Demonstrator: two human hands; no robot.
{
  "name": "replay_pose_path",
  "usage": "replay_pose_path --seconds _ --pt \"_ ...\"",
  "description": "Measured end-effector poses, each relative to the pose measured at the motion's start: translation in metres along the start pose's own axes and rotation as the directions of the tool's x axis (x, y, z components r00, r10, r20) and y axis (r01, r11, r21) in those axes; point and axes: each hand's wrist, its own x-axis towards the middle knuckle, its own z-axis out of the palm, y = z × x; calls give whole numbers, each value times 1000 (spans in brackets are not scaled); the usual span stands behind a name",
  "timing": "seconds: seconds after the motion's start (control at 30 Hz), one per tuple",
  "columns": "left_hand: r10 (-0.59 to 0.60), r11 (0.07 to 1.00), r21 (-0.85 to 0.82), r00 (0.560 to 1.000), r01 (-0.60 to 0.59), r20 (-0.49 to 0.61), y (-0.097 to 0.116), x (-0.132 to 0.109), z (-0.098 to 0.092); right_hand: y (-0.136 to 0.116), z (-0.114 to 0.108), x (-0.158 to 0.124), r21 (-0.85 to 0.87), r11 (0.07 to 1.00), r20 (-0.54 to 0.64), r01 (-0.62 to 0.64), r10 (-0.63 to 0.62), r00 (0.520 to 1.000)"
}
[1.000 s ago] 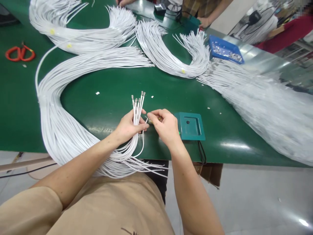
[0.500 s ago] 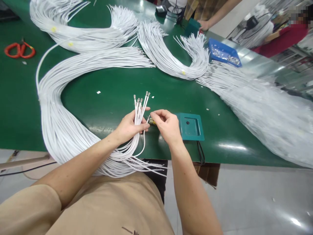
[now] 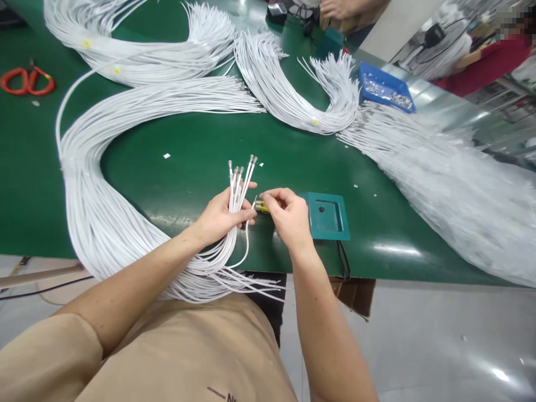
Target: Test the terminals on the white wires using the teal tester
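Observation:
My left hand (image 3: pixel 218 216) is closed around a small bunch of white wires (image 3: pixel 238 196), whose metal-tipped ends stick up above the fingers. One wire stands apart on the right of the bunch, its stripped tip close to my right fingertips. My right hand (image 3: pixel 292 216) is pinched, thumb against forefinger; whatever lies between them is too small to make out. Just below that pinch, yellow-and-metal prongs (image 3: pixel 263 206) show, partly covered by the hand. Right of the hand sits a green box-shaped device (image 3: pixel 330 218) with a recessed top. Under my left forearm curves a large bundle of white wires (image 3: pixel 84 206).
More white wire bundles (image 3: pixel 159 61) lie across the back of the green table (image 3: pixel 138 173). Orange-handled scissors (image 3: pixel 29 81) rest at far left. A blue tray (image 3: pixel 385 89) of small metal parts stands behind a plastic-wrapped bundle (image 3: pixel 460 184). Other people are at the back.
My right hand has shifted very slightly right, away from the wire tip, and more of the yellow prongs shows. My left hand keeps its hold. A co-worker's hand at the back has moved.

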Motion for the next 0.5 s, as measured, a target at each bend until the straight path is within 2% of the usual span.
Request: replay_pose_path --seconds 0.23,0.4,0.5 --pt "31 998 61 1000 -30 -4 -2 0 -2 -4 6 6 1 1000 83 7 -7 997" --pt "12 999 45 1000 -12 5 0 1 -1 -1 -2 7 19 1000 185 22 -25 982" --pt "5 999 37 1000 -6 2 1 0 0 0 -6 5 -6 1000 189 17 -16 982"
